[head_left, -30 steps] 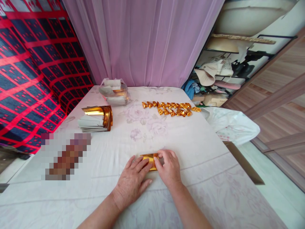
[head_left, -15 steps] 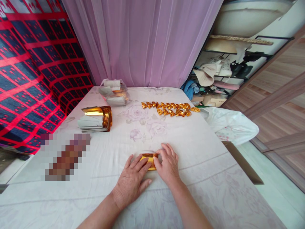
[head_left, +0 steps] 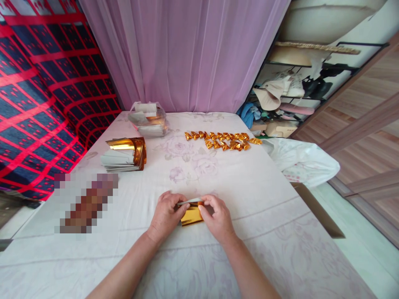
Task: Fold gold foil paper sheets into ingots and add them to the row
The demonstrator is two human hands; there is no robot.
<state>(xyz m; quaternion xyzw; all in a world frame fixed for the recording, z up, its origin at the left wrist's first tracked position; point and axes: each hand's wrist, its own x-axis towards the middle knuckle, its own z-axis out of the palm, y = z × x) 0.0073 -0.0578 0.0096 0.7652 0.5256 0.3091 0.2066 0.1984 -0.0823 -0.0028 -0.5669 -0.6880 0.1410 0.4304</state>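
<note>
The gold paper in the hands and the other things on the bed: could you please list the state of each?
Gold paper: partly folded, far edge lifted, pinched at both ends.
Left hand: pinching the paper's left end.
Right hand: pinching its right end.
Sheet stack: unfolded, top sheets curled.
Folded gold pieces: finished, laid in rows.
Plastic bag: open, holding paper.
</note>
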